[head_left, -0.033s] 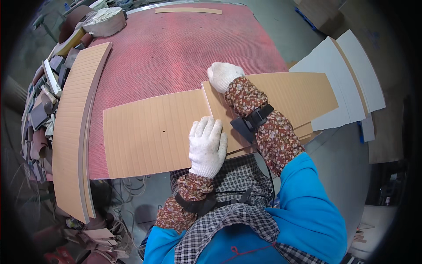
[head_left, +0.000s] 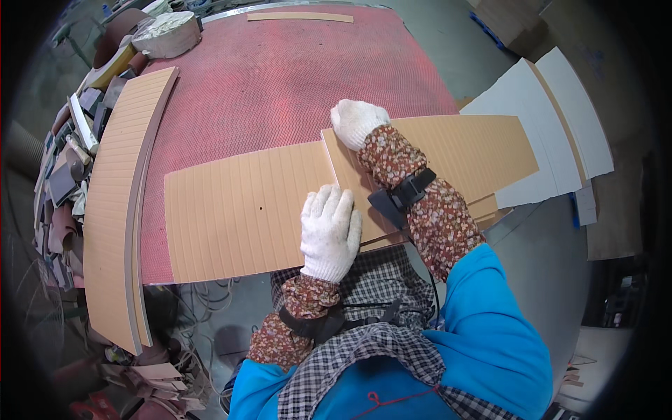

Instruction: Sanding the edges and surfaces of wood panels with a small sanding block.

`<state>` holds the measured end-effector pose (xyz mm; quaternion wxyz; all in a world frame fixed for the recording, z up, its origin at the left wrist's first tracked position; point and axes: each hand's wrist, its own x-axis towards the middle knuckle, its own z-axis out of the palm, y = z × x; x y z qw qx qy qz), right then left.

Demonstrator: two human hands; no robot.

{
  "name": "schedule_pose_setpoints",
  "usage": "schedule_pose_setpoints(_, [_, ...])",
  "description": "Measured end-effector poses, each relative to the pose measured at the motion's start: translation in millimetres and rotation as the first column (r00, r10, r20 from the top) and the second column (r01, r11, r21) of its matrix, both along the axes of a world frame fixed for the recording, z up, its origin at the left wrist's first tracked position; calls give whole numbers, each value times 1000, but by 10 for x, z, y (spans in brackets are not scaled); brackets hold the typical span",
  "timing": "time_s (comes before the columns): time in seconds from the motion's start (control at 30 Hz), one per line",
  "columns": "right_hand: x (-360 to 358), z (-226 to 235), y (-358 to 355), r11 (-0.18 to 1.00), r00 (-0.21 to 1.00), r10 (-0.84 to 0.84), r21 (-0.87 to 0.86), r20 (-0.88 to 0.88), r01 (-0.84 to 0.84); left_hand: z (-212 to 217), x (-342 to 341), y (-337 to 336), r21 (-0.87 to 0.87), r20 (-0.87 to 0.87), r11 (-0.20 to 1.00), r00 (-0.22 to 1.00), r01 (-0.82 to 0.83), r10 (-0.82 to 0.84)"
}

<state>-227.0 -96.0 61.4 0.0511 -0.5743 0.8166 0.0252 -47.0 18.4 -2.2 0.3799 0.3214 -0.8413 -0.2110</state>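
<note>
Two tan grooved boards lie side by side on a red mesh table top (head_left: pixel 280 77). My left hand (head_left: pixel 330 231), in a white glove, rests flat on the near edge of the left board (head_left: pixel 231 213), close to the seam. My right hand (head_left: pixel 357 120), also gloved, curls over the far left corner of the right board (head_left: pixel 455 147), which overlaps the left one. More boards lie stacked under the right board at the table's near right edge.
A long stack of curved tan boards (head_left: pixel 115 203) lies along the table's left side. Scraps and tools (head_left: pixel 63 168) crowd the left rim. White panels (head_left: pixel 560 105) lie to the right. A thin strip (head_left: pixel 301 16) lies at the far edge.
</note>
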Motion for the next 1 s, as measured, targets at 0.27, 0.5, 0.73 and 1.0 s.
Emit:
schedule_pose_setpoints(0.27, [223, -86, 1006, 995, 998, 33, -91, 54, -28, 45, 12, -27, 47, 11, 998, 999, 37, -38])
schedule_pose_setpoints(0.5, [530, -172, 2258, 978, 987, 163, -131, -3, -161, 48, 86, -8, 29, 30, 999, 999, 16, -17])
schedule_pose_setpoints(0.73, [653, -173, 2577, 954, 965, 260, -148, -24, -260, 89, 120, -18, 147, -19, 987, 998, 68, -66])
schedule_pose_setpoints(1.0, [689, -224, 2440, 944, 962, 267, -185, -56, -273, 46, 92, -29, -1, -90, 999, 995, 34, -34])
